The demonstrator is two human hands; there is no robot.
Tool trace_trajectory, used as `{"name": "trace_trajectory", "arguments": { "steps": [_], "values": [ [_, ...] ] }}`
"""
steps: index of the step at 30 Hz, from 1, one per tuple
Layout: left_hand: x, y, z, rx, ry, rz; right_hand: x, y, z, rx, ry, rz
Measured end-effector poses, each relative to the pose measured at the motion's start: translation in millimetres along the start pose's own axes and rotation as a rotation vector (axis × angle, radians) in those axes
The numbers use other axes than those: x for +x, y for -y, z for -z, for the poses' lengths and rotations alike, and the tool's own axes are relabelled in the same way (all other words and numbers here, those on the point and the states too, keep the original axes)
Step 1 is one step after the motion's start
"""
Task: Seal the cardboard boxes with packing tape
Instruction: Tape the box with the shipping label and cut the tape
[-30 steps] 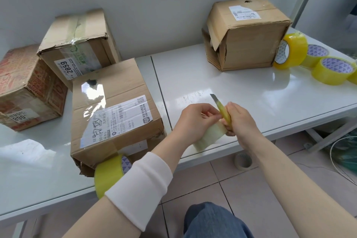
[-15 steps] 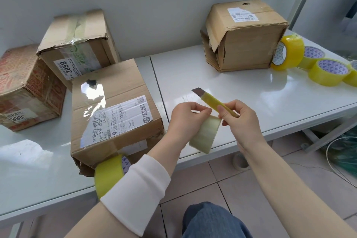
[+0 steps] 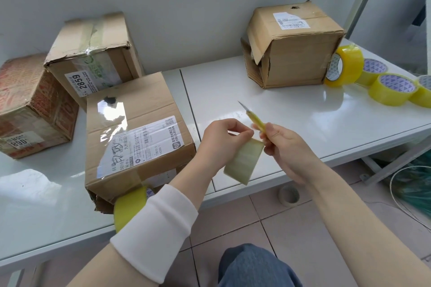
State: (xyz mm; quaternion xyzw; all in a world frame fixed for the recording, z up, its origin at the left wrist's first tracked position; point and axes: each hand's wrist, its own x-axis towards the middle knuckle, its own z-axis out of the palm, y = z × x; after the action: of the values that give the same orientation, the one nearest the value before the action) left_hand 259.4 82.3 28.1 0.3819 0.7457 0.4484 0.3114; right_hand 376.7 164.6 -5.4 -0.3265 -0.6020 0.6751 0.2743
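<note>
"2859" on rear box [image 3: 93, 53]; "890", probably, on red box [image 3: 35, 109].

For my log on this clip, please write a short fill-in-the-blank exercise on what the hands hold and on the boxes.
1. The right hand holds a yellow ____.
2. The left hand pinches a strip of ____.
3. The red-printed box carries a label reading ____.
4. The table bears ____ cardboard boxes.
Missing words: knife; tape; 890; four.
</note>
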Motion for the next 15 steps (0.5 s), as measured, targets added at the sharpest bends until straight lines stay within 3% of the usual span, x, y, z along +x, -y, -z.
{"name": "trace_trajectory", "arguments": {
  "steps": [4,10,12,15],
  "values": [
    [1,-3,-6,0.016,-0.006,-0.028,3,-4,-9,0.112,-0.122,-0.03],
    [7,-1,-10,0.238,-0.038,-0.183,25,0,17,0.165,-0.597,-0.09],
    [17,7,-7,0.356,-0.096,-0.306,28,0,32,0.088,-0.613,-0.095],
    [35,21,-14,0.513,-0.025,-0.291,24,-1,28,0.006,-0.54,-0.052]
  ]
}}
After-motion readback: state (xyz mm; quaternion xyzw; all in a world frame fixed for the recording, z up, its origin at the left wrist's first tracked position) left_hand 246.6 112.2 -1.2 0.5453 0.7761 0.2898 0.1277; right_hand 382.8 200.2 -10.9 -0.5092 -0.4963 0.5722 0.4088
